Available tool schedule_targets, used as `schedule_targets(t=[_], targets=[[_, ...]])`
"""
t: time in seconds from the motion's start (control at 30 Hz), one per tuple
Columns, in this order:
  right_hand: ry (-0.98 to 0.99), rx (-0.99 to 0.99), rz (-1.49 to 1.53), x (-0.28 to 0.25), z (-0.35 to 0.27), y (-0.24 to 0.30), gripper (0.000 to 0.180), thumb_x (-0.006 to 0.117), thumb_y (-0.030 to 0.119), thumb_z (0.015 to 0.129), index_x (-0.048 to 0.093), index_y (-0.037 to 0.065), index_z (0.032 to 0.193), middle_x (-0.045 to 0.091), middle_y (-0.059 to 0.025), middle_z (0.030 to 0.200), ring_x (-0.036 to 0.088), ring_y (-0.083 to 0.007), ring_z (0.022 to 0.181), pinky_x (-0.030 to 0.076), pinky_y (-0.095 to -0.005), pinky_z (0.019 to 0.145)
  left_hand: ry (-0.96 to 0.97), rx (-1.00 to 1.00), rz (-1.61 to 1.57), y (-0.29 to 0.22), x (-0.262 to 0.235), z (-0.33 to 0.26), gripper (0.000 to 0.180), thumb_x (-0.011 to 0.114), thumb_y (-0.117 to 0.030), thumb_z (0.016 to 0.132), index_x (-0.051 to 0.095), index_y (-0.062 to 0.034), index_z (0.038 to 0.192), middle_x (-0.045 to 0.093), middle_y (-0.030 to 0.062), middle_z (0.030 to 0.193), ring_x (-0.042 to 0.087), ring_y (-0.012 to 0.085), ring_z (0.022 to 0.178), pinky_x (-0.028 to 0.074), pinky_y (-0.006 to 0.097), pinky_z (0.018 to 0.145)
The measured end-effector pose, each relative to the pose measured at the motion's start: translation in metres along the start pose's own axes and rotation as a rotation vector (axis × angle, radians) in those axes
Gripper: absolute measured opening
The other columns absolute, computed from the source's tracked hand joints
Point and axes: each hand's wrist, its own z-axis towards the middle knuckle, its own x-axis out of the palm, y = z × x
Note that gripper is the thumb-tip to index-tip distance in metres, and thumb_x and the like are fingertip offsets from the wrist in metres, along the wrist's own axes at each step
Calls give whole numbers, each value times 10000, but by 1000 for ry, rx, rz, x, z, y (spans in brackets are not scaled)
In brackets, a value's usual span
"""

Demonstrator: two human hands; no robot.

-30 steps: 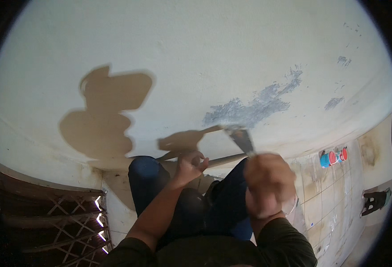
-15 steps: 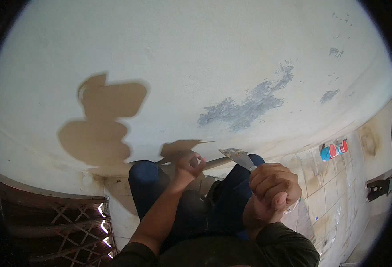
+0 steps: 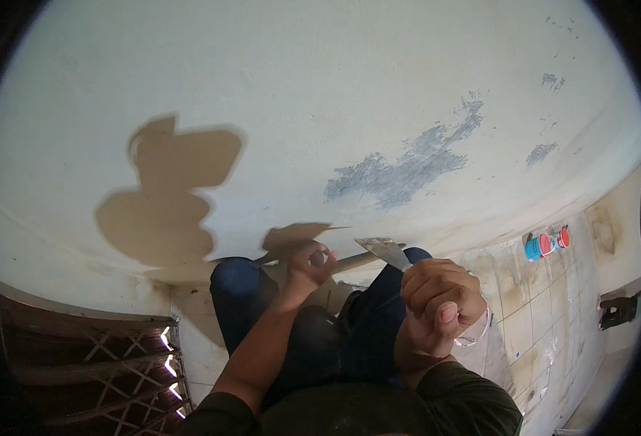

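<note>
"One putty knife, held low before the pale wall. Who has it?"

"The right hand, closed firmly round its handle. The thin metal blade, smeared and flaring to a straight edge, points up and left, below that grey patch."

"Which step is that?"

"Between strokes of scraping or smoothing, I'd judge. The blade seems clear of the wall, so another pass would call for laying its edge against the surface."

"And the left hand?"

"Curled into a loop near the denim-covered left knee; whether it grips anything, I can't tell."

"How's the surface?"

"Matt, like painted plaster; the patch is ragged and streaky, feathered at its edges."

"Farther off?"

"Two blue-and-red buckets on stained, square floor tiles."
</note>
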Motion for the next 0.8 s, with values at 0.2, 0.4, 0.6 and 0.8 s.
schedule_targets(t=[0.2,0.4,0.6,0.8], targets=[[59,-135,-6,18,25,-4,374,484,199,953,413,84,604,433,-20,468,427,-147,360,375,-291,370,97,52,43,1,-8,5,162,734,-154,814,622,-40,789,529,-23,603,474,45,561,390,237,529],[77,-274,-68,28,35,-4,372,470,213,961,420,79,617,435,-17,471,435,-145,368,392,-286,377,40,-103,-28,5,-2,1,142,756,-102,736,621,-59,724,494,37,520,467,111,463,377,271,476],[113,-276,-146,24,30,-7,365,470,212,969,430,81,632,450,-18,494,449,-143,384,414,-271,407,49,26,77,8,-3,2,141,755,-109,744,624,-62,723,511,46,542,471,117,461,379,274,473],[109,-298,-123,24,31,-10,364,460,220,979,434,82,644,434,-13,495,445,-131,386,406,-269,399,47,-86,-31,10,-2,-2,154,753,-115,763,619,-59,714,507,16,537,456,77,473,358,262,467]])
